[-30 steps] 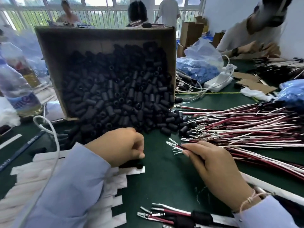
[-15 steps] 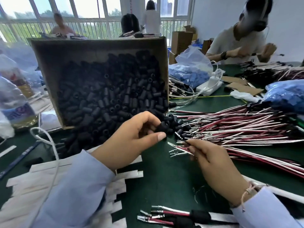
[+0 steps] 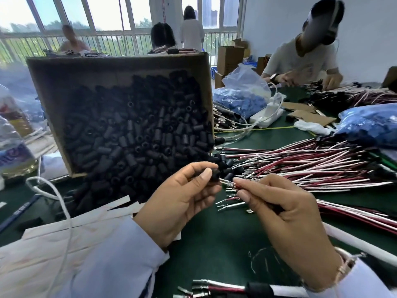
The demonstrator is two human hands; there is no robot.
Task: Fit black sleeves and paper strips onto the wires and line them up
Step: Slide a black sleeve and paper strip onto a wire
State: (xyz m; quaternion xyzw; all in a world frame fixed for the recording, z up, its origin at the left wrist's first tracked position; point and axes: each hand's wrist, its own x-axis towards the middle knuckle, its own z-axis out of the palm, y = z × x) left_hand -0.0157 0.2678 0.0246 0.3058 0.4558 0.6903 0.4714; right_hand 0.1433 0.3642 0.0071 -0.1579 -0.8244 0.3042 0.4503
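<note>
My left hand (image 3: 184, 201) pinches a black sleeve (image 3: 214, 175) between thumb and fingers. My right hand (image 3: 283, 214) grips a small bundle of red and white wires (image 3: 231, 202); one metal terminal (image 3: 226, 182) points into the sleeve's open end. Behind my hands a tilted cardboard box (image 3: 49, 108) spills black sleeves (image 3: 137, 134) onto the green table (image 3: 214, 244). White paper strips (image 3: 90, 224) lie under my left forearm. A finished wire set (image 3: 236, 290) with a sleeve and a strip lies at the bottom edge.
A large pile of red and white wires (image 3: 311, 164) spreads to the right. Blue bags (image 3: 373, 123) and a white charger (image 3: 268, 114) sit further back. A bottle (image 3: 12, 151) stands at the left. Another person (image 3: 305, 59) works across the table.
My left hand left the paper strips, picked a sleeve from the pile and carried it to the wire tip. My right hand rose a little with the wires.
</note>
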